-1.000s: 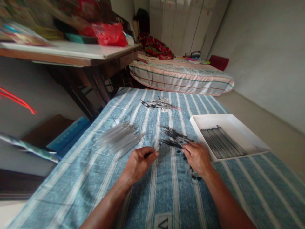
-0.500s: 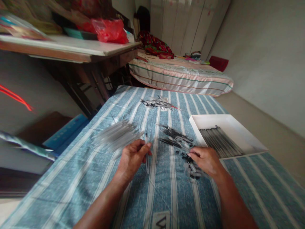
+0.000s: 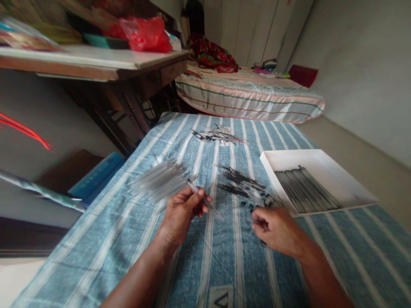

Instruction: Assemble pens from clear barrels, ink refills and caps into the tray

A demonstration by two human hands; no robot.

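Observation:
A clear pen barrel point(image 3: 208, 204) is pinched between the thumb and fingers of my left hand point(image 3: 184, 209), tilted down to the right. My right hand point(image 3: 276, 229) has its fingers curled together over the small black caps point(image 3: 244, 204); what its fingertips hold, if anything, is hidden. A heap of clear barrels point(image 3: 159, 179) lies left of my left hand. Black refills point(image 3: 240, 179) are spread beyond my right hand. Finished-looking dark pens point(image 3: 305, 190) rest side by side in a white box point(image 3: 349, 188) at the right.
The table has a blue striped cloth point(image 3: 128, 265). At its far end lies another pile of thin parts point(image 3: 218, 136). A side table point(image 3: 96, 60) with a red plastic bag point(image 3: 147, 36) stands at the left, and a bed point(image 3: 250, 94) is behind.
In my left hand the barrel has turned from nearly upright to slanting down rightward. My right hand has shifted slightly nearer to me, its fingers more curled. The view has shifted a little.

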